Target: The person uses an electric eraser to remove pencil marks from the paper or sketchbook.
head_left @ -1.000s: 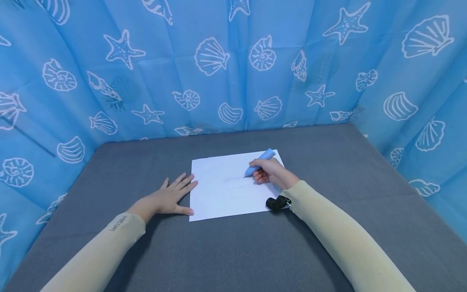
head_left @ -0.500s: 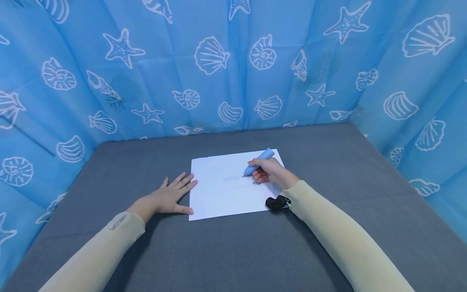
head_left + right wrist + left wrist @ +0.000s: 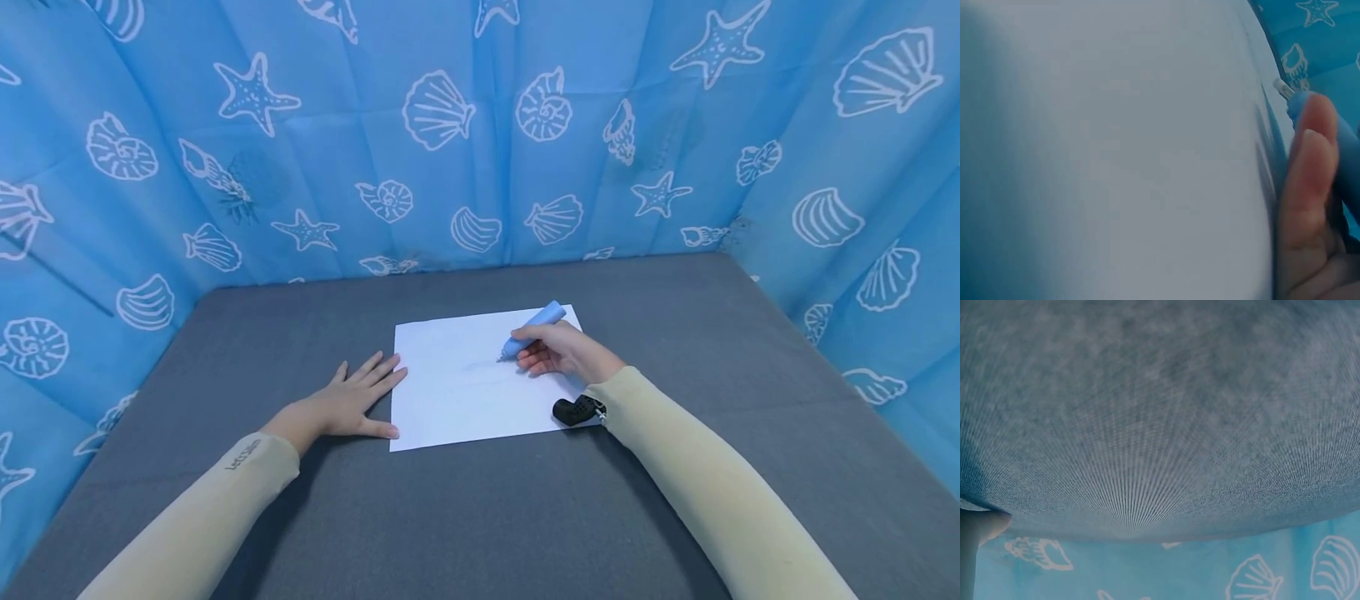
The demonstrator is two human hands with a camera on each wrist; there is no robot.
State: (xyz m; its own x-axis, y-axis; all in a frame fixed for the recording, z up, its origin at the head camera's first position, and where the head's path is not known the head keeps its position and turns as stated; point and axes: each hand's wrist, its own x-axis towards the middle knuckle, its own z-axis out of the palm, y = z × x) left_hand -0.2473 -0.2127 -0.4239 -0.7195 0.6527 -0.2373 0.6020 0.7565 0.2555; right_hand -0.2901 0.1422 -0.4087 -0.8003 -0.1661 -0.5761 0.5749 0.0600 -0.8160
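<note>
A white sheet of paper (image 3: 442,404) lies on the grey cloth. My left hand (image 3: 337,408) rests flat at its left edge, fingers spread, fingertips on the paper. In the left wrist view only a bit of a digit (image 3: 991,526) shows at the lower left. My right hand (image 3: 562,350) pinches a thick blue pen-shaped tool (image 3: 546,316) over the paper's right half, its narrow tip pointing down-left at the sheet. The right wrist view shows a small pale tip (image 3: 1284,89) beyond the thumb and finger (image 3: 1311,175); contact with the paper cannot be told. A faint grey smudge (image 3: 474,367) lies left of the tip.
A grey cloth (image 3: 420,517) covers the table. Blue curtains (image 3: 465,167) printed with white shells and starfish hang behind and at both sides. A black wrist camera (image 3: 574,410) sits under the right cuff, over the paper's lower right edge.
The right wrist and sleeve have shifted slightly to the right, while the tool's tip stays at nearly the same spot. The left hand keeps its place on the paper.
</note>
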